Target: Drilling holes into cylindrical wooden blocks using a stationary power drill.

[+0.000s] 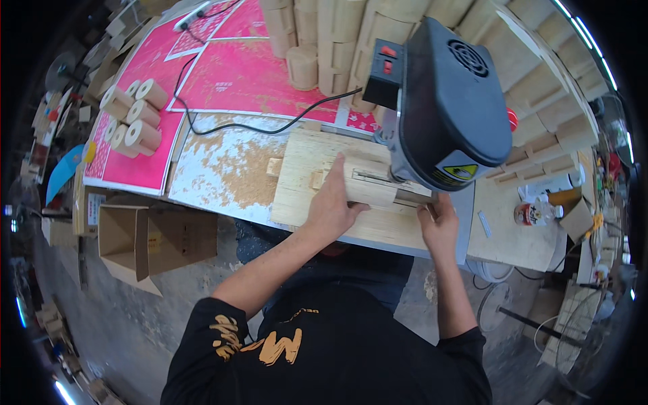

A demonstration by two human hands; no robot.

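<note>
A pale wooden cylinder (368,187) lies on a light wooden board (297,155), a long narrow slot along its top. My left hand (331,209) grips its left end, fingers stretched up along the side and thumb toward the front. At the other end, my right hand (439,219) is closed with thumb and fingers on the right end of the piece; the fingertips are partly hidden. Over the right part stands a dark machine head (452,101) with red switches, its lower end right at the cylinder. Small wooden blocks (273,167) sit on the board near my left hand.
Several short wooden cylinders (143,137) stand on pink sheets (250,74) at the left. A black cable (270,129) crosses the sawdust-strewn table. Tall wooden pieces (341,47) are stacked behind. A plastic bottle (538,213) stands right; an open cardboard box (158,236) sits below left.
</note>
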